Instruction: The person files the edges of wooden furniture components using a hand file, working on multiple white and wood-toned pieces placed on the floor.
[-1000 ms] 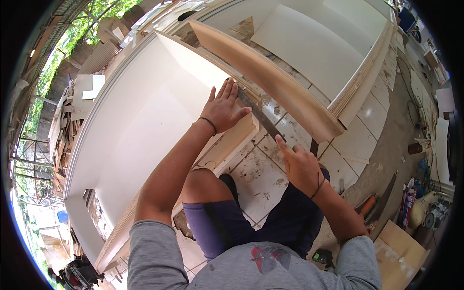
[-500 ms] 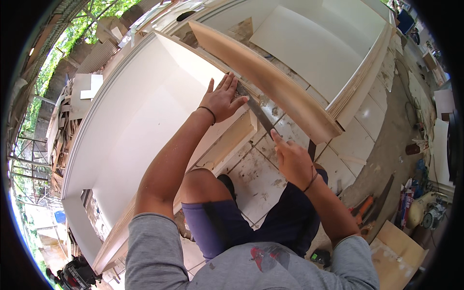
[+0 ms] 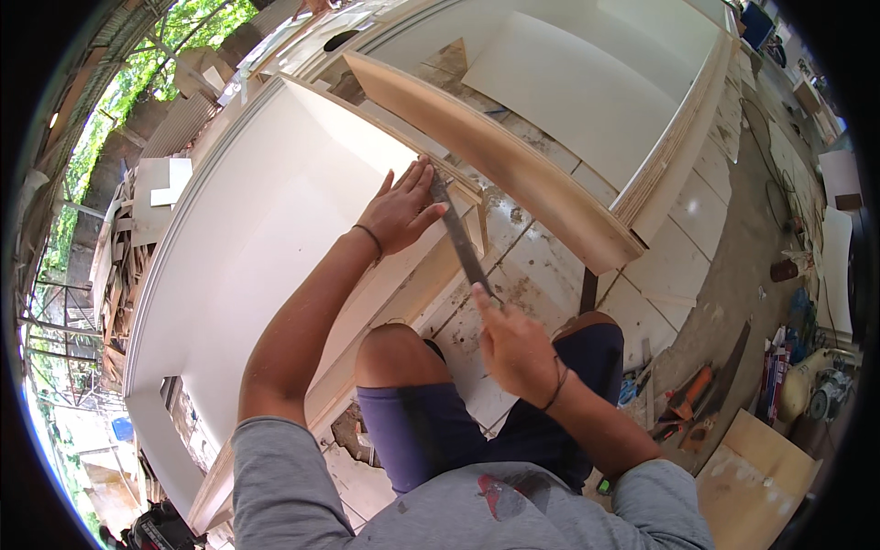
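Note:
A flat, dark metal file [image 3: 466,249] slants across the near corner of a white-faced wooden cabinet [image 3: 266,229]. Its near end sits in my right hand [image 3: 516,353], closed round it with the index finger stretched along the top. My left hand [image 3: 401,209] lies at the far end of the file, on the cabinet's wooden edge. Its fingers are stretched out and the thumb is apart, resting near the file's side. The file's far tip is partly hidden by those fingers.
Just beyond the file stands a long plywood board [image 3: 504,156] on edge, part of a second white cabinet [image 3: 577,92]. A handsaw [image 3: 724,371] and orange-handled tools [image 3: 687,396] lie on the floor at right, near a plywood piece [image 3: 756,477]. Scrap wood [image 3: 119,275] is stacked at left.
My right hand has come down and to the left, drawing the file's near end closer to me. The left hand has shifted slightly left and down, still at the file's far end.

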{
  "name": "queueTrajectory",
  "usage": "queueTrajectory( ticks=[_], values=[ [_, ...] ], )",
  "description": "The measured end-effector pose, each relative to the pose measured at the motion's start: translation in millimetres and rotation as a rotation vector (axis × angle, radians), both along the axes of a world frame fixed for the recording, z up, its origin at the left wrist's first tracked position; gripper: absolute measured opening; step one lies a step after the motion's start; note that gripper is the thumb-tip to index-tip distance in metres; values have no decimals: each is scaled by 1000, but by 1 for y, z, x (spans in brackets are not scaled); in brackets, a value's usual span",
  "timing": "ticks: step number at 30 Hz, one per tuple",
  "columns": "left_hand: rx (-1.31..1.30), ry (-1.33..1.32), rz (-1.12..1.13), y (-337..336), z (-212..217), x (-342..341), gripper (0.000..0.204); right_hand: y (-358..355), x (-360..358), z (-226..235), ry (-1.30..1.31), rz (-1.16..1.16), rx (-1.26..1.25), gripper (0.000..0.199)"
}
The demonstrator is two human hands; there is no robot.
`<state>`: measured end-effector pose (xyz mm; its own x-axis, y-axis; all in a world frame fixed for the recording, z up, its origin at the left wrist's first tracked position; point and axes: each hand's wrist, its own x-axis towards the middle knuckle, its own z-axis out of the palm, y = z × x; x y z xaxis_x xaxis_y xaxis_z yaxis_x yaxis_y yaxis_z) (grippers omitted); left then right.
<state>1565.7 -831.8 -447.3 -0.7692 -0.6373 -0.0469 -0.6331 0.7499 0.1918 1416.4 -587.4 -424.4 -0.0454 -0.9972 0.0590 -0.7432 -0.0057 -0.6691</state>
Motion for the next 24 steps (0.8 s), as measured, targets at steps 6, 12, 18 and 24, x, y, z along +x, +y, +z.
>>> queueTrajectory(
  ticks=[6,12,18,24],
  values=[
    [-36,-37,-51,-8,6,-20,74,-4,-4,-24,-226,-11,-98,53],
    [-6,-26,-45,-12,0,-15,72,-4,13,-26,-249,-66,-101,53],
    [-50,-54,-63,-14,2,-23,71,-5,3,-22,-271,-84,-21,53],
    [-38,-96,-38,-15,2,-15,70,-6,30,-24,-139,-70,-69,52]
  ],
)
